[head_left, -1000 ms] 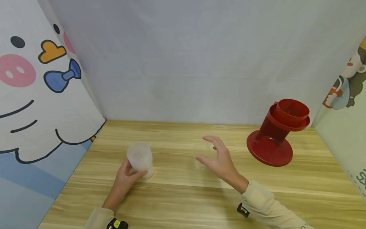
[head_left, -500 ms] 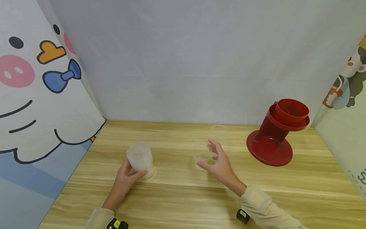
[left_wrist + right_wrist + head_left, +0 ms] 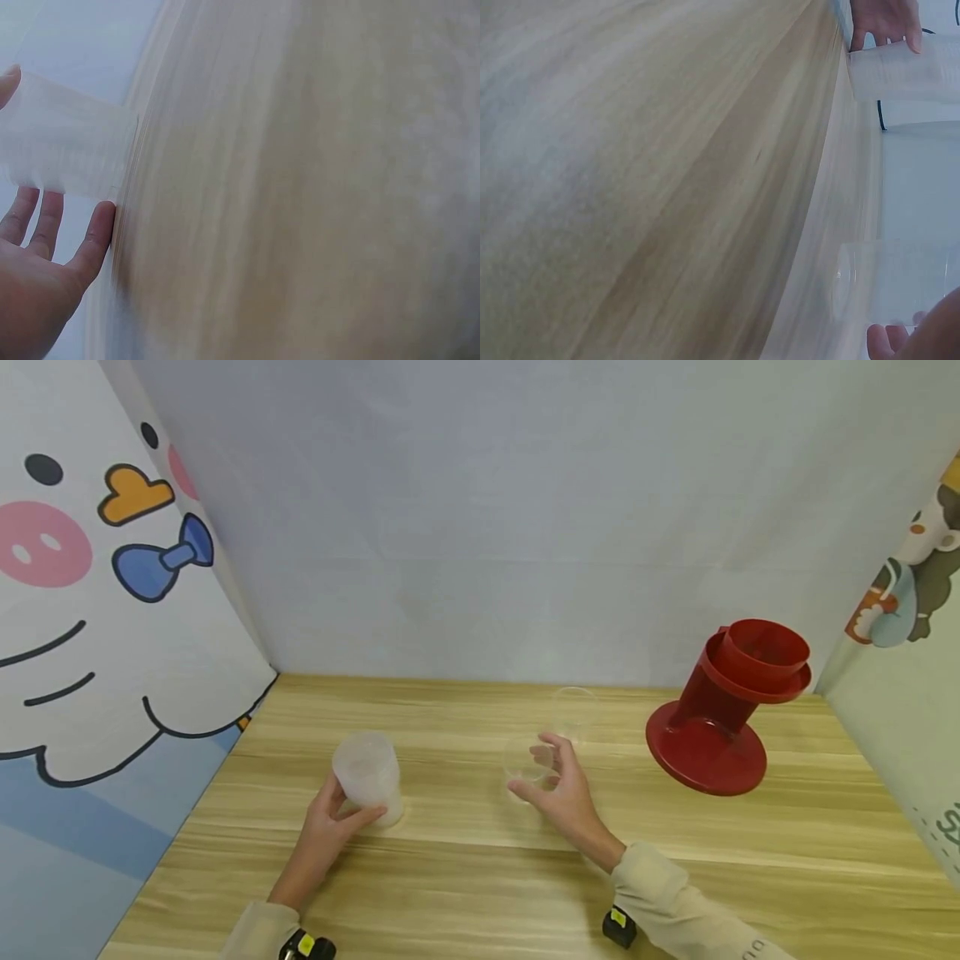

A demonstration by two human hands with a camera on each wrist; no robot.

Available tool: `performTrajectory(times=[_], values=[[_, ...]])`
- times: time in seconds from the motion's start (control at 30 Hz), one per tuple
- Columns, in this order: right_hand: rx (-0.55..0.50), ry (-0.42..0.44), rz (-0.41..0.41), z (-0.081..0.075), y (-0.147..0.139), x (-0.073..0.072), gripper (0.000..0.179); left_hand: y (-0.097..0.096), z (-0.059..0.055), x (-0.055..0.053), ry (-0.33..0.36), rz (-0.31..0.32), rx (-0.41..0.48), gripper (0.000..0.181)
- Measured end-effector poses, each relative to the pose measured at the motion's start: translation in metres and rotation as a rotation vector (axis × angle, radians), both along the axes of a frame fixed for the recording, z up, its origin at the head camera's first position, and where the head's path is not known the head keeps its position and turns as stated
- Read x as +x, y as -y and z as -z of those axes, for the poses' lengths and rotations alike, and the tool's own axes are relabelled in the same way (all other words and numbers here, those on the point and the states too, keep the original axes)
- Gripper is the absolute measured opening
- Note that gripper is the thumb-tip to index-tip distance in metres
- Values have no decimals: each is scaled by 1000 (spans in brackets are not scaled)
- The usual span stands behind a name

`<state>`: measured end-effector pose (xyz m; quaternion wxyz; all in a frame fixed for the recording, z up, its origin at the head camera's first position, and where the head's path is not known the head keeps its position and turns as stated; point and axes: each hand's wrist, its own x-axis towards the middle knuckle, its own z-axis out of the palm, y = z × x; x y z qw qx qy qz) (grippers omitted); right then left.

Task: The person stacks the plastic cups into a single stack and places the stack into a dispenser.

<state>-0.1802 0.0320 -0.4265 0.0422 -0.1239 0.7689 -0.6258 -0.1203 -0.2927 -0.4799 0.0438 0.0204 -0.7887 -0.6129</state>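
Note:
A stack of frosted plastic cups (image 3: 366, 768) stands upright on the table at left. My left hand (image 3: 326, 827) holds it low down, thumb on the near side. The left wrist view shows the cup stack (image 3: 67, 139) between thumb and fingers of the left hand (image 3: 45, 277). Near the middle stands a clear plastic cup (image 3: 519, 767), hard to see against the wood. My right hand (image 3: 566, 797) has its thumb and fingers curved round this cup's right side. In the right wrist view the clear cup (image 3: 892, 274) rises beside the fingertips (image 3: 877, 341).
Another clear cup (image 3: 575, 703) stands just behind the right hand. Farther right is a red plastic stand (image 3: 705, 752) with a round base and a ringed, tube-like top. A pale cloth wall (image 3: 480, 568) closes off the table's (image 3: 450, 893) back edge.
My right hand has moved slightly left and its fingers have closed in round the clear cup. The left hand and the cup stack have stayed in place.

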Motion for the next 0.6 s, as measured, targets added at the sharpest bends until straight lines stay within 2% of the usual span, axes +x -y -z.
performTrajectory(times=[0.2,0.37,0.6], values=[[-5,-15,0,25,0,-10,73,-2,-1,-1,-1,2,4,85],[-6,-34,-22,27,-1,-8,71,-1,-1,0,4,2,6,85],[5,-45,-43,23,1,-7,72,1,-1,0,1,4,-12,83]])
